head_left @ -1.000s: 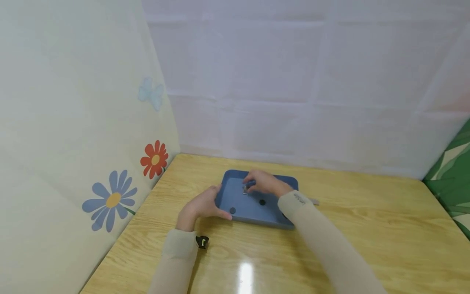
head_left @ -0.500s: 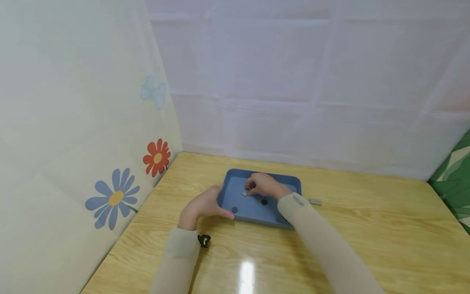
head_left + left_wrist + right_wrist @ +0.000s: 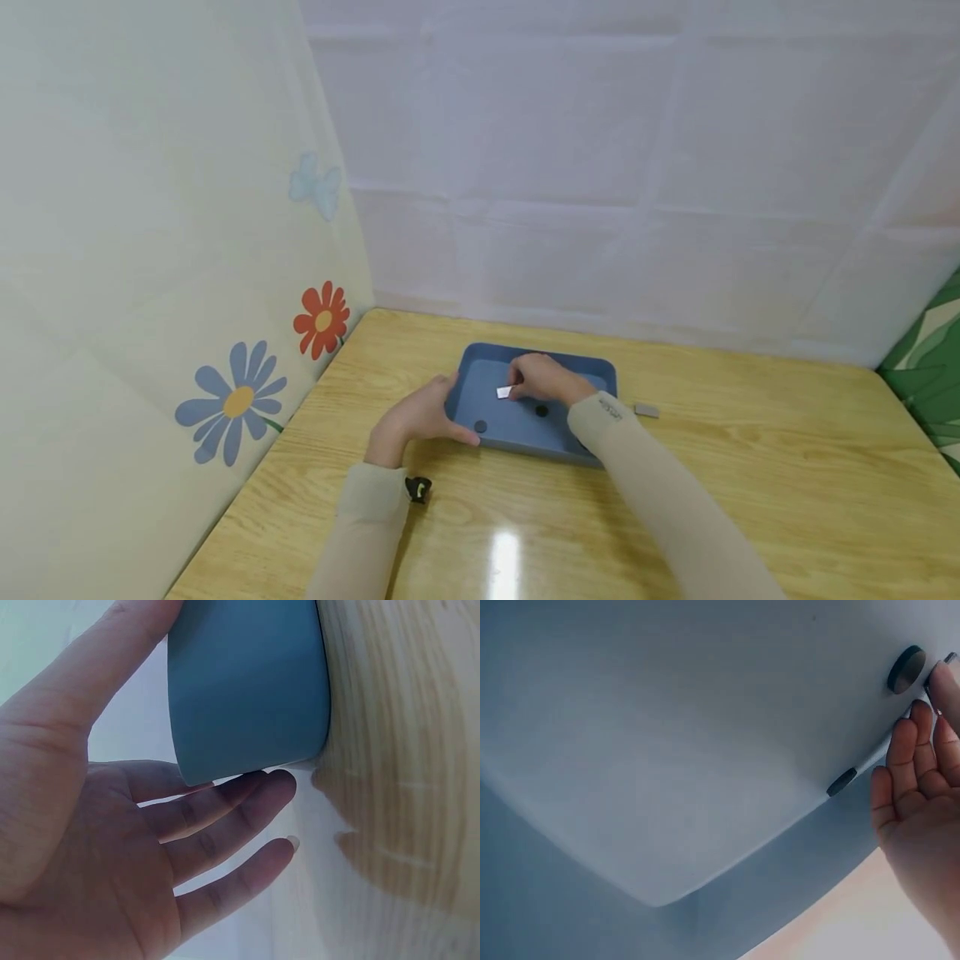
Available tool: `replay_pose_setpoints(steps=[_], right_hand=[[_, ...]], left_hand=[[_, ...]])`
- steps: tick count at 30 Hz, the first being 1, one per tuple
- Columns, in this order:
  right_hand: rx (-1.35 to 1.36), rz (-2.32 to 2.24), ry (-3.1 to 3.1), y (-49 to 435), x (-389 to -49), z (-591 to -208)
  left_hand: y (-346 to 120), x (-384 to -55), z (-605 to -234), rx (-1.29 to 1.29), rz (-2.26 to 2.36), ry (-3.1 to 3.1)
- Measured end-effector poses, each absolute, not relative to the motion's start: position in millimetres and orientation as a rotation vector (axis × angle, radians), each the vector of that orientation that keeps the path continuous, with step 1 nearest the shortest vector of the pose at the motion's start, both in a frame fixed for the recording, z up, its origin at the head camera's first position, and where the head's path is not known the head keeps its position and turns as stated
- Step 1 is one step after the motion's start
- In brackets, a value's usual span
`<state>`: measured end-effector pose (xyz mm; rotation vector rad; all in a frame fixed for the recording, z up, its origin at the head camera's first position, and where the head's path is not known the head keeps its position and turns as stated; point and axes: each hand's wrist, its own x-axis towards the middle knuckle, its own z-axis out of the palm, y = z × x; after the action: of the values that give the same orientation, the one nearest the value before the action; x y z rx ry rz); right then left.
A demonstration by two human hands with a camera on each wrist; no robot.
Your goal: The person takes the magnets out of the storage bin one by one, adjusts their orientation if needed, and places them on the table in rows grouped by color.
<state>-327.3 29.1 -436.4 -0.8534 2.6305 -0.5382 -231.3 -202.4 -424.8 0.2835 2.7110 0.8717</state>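
Note:
A shallow blue tray (image 3: 525, 448) lies on the wooden table. My left hand (image 3: 422, 417) rests against its left front corner, thumb along the front wall and fingers by the left wall. Those fingers are nearly straight in the left wrist view, touching the tray's outside. Inside the tray, my right hand (image 3: 542, 377) pinches a small flat shiny metal plate (image 3: 504, 392) between thumb and fingers. One dark round disc (image 3: 481, 427) sits near my left thumb, another disc (image 3: 542, 411) just below my right hand. The right wrist view shows my right hand beside a disc (image 3: 907, 670).
Right of the tray, a small grey flat piece (image 3: 647, 411) lies on the table (image 3: 750, 467). A small black device (image 3: 418, 490) is by my left cuff. Behind the table hangs a pale cloth (image 3: 525, 167); a flower-printed sheet (image 3: 150, 208) stands on the left.
The metal plate has turned in my right fingers and now catches bright light. My right hand has shifted slightly right within the tray. My left hand stays at the corner.

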Motion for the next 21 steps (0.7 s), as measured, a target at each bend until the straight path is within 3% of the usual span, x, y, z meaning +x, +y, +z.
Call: replay_pose_setpoints(steps=[21], right_hand=[[-0.901,-0.691,2.666,46,-320,-408]], left_hand=[[-202,-231,-424,0.273,0.836,2.718]])
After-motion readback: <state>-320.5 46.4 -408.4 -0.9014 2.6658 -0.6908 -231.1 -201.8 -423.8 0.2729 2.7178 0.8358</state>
